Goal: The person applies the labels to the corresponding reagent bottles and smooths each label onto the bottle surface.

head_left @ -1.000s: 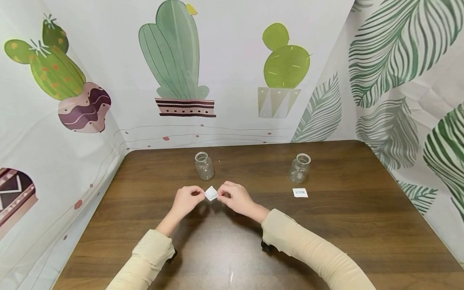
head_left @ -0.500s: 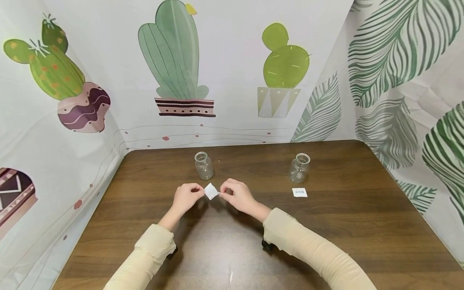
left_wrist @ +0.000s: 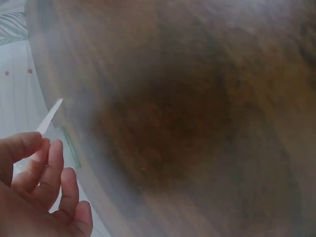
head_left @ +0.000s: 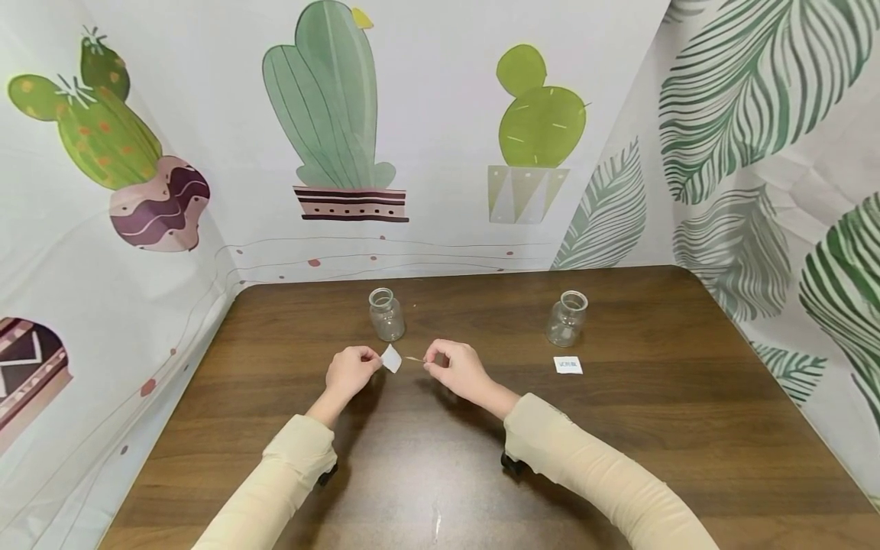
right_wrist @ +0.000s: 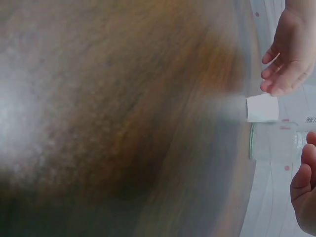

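My left hand [head_left: 352, 370] pinches a small white paper square [head_left: 391, 358] by its edge, between thumb and forefinger. In the left wrist view this paper shows nearly edge-on. My right hand [head_left: 459, 370] pinches a thin label [head_left: 415, 359], edge-on in the head view; printed characters show on it in the right wrist view. A gap separates the two pieces. Just behind the hands a clear glass jar [head_left: 387, 315] stands upright with its mouth uncovered. A second open glass jar [head_left: 567, 318] stands to the right, a white printed label [head_left: 568, 365] lying in front of it.
The brown wooden table [head_left: 440, 458] has its back edge against a white curtain [head_left: 440, 153] printed with cacti and leaves. Both jars stand near that back edge.
The label in my right hand has come apart from the white paper square in my left hand. The hands have moved slightly away from each other. Both jars stay put.
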`<act>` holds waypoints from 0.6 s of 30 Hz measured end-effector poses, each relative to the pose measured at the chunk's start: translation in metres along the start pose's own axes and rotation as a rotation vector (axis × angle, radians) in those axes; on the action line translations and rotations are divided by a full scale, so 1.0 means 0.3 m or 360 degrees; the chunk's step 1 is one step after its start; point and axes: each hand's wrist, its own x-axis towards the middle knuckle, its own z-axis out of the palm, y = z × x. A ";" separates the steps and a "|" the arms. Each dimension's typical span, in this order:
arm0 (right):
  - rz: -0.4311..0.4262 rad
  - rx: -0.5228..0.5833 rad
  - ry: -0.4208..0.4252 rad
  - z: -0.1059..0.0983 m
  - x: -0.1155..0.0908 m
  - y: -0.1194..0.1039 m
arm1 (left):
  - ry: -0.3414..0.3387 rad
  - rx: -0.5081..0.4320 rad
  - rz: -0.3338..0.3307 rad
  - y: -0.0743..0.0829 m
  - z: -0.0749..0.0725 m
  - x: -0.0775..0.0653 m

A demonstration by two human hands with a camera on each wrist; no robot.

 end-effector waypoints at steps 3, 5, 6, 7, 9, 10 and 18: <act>0.0049 0.0009 -0.0035 -0.002 -0.002 0.004 | -0.0036 0.0082 -0.0047 -0.008 0.002 0.000; 0.0063 0.0012 -0.0047 -0.002 -0.003 0.006 | -0.0045 0.0138 -0.0052 -0.012 0.002 -0.001; 0.0065 0.0012 -0.0045 -0.001 -0.003 0.007 | -0.0044 0.0162 -0.0049 -0.013 0.001 -0.003; 0.0067 0.0012 -0.0044 -0.001 -0.004 0.008 | -0.0043 0.0183 -0.0043 -0.013 0.000 -0.005; 0.0075 0.0022 -0.0045 -0.001 -0.005 0.008 | -0.0039 0.0222 -0.0032 -0.012 -0.003 -0.010; 0.0083 0.0030 -0.0049 -0.001 -0.005 0.009 | -0.0036 0.0245 -0.0029 -0.012 -0.004 -0.012; 0.0092 0.0030 -0.0050 0.000 -0.007 0.011 | -0.0036 0.0380 0.0032 -0.018 -0.016 -0.024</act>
